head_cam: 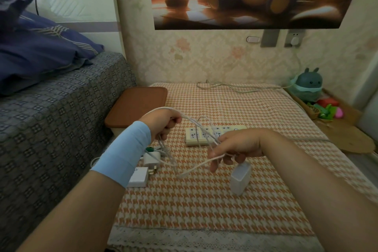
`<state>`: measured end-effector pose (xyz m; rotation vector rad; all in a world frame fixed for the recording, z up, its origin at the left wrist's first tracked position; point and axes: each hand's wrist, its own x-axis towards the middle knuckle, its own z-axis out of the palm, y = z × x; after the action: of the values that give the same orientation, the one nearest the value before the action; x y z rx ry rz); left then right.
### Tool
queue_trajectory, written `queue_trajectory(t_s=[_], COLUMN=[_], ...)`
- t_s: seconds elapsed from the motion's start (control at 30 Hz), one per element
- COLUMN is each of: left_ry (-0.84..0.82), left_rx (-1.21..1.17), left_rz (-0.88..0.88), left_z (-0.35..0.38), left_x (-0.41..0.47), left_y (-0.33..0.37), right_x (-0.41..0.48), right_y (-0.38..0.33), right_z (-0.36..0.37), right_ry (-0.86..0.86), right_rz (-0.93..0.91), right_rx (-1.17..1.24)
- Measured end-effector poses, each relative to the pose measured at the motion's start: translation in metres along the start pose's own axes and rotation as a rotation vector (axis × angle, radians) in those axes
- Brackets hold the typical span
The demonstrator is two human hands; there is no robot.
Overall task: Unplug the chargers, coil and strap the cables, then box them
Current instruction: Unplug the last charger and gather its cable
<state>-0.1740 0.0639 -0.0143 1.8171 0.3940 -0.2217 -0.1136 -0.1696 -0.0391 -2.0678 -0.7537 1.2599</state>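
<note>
A bed (pixel 51 118) under a grey patterned cover is seen at the left, with a blue pillow (pixel 41 51) laid on it. The tabletop (pixel 204 206) beside it is covered by an orange-and-white houndstooth cloth with a lace edge. A brown-lidded box (pixel 137 104) is set at the tabletop's far left corner, against the bed. A cream power strip (pixel 206 135) is laid near the middle of the cloth, all its visible sockets free.

The left hand (pixel 163 122), with a light blue sleeve (pixel 126 153) at the wrist, is curled round several loops of the white cable (pixel 196 127), which is held above the power strip. The right hand (pixel 237 147) is closed on the same cable, strands being drawn across its fingers and one loose length trailing down toward the cloth.

A white charger block (pixel 241 178) is seen just below the right hand; whether it hangs or stands on the cloth cannot be told. Two more white chargers are laid on the cloth under the left wrist: a rounded plug charger (pixel 152 158) and, just beside it, a flat square charger (pixel 139 177). A small green tie (pixel 150 149) is seen on the wire by the rounded one.
</note>
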Motion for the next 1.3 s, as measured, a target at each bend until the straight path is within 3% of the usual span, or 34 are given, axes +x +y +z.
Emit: queue_trajectory(t_s=[0.17,0.23,0.3,0.37,0.43,0.53,0.6,0.7,0.8,1.0,1.1,1.3], left_ry=[0.285,0.440,0.523,0.409,0.166,0.011,-0.052,-0.172,-0.191,0.064,0.114,0.222], left_rx=[0.054,0.280,0.725,1.167,1.309,1.289,1.202,1.017,1.037,1.190,1.081,0.906], left_rz=[-0.049,0.045,0.155,0.119,0.138,0.519,0.615,0.471,0.385,0.366,0.346,0.348], left_z=[0.018,0.024,0.029,0.038,0.049,0.066,0.075,0.079,0.072,0.068,0.063,0.058], left_x=[0.007,0.009,0.013,0.013,0.017,0.003,-0.007,-0.012,-0.014,-0.012,-0.008,-0.005], left_y=[0.007,0.005,-0.007,-0.021,-0.032,-0.023,-0.013,-0.007,0.000,0.005,0.001,0.000], right_x=[-0.001,0.001,0.004,0.005,0.002,-0.004,-0.007,-0.008,-0.005,0.005,0.012,0.014], right_y=[0.000,-0.001,0.002,0.007,0.012,0.013,0.012,0.011,0.006,-0.005,-0.004,-0.003], right_z=[-0.002,-0.001,0.001,0.001,0.000,-0.003,-0.003,-0.002,0.000,0.004,0.009,0.009], right_ry=[0.046,0.135,0.307,0.409,0.398,0.318,0.264,0.174,0.138,0.242,0.407,0.365], right_rz=[0.006,0.015,0.036,0.031,0.025,0.037,0.033,0.039,0.053,0.048,0.044,-0.049], right_rx=[0.134,0.193,0.218,0.183,0.194,0.243,0.268,0.242,0.155,0.029,0.062,0.217])
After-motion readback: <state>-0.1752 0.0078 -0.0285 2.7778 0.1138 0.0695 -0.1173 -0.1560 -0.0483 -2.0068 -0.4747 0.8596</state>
